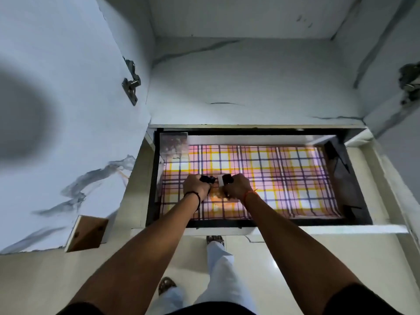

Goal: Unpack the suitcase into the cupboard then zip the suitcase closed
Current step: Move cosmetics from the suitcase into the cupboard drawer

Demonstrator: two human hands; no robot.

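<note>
Gripping small dark items [208, 179] over checked cloth [284, 173]

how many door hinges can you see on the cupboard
2. One hinge sits on the open left door, beside the upper compartment. The other hinge is at the frame's right edge, partly cut off. More may be out of view.

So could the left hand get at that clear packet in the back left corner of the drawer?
Probably yes. The left hand is over the checked cloth, and nothing lies between it and the clear packet, but it already grips a small dark object.
</note>
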